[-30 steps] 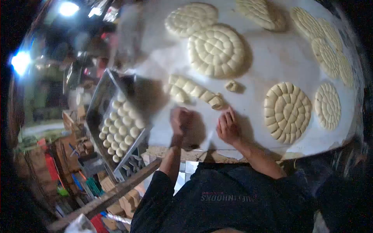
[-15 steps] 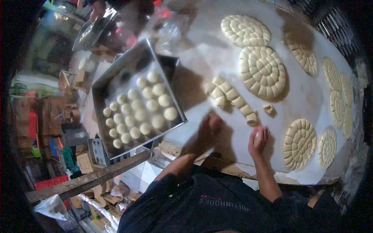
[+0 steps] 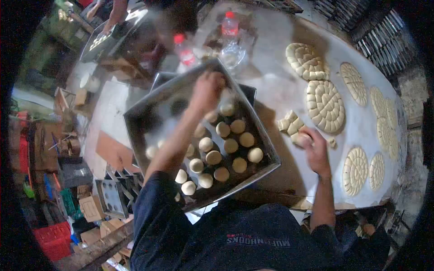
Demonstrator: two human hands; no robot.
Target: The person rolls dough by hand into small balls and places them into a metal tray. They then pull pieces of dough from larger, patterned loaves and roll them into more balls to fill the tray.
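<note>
My left hand (image 3: 209,90) is over the far part of a metal tray (image 3: 140,135). Its fingers are bent and bunched, somewhat blurred, and what they hold is hidden. Rows of round dough balls (image 3: 214,157) lie in the tray, partly covered by my forearm. On the table to the right, my right hand (image 3: 314,151) is closed around a pale piece of dough (image 3: 305,141). It is at the near end of a cluster of cut dough pieces (image 3: 291,122).
Scored dough rounds (image 3: 325,106) lie across the table's right side. Behind the tray stand two red-capped bottles (image 3: 229,29) and a clear plastic bag (image 3: 234,54). At upper left, another person's hand (image 3: 107,28) is at a smaller tray (image 3: 100,43) of dough.
The view has shifted, bringing the tray nearer the middle. My left hand has moved from the table over the tray. My right hand has gone to the cut dough pieces.
</note>
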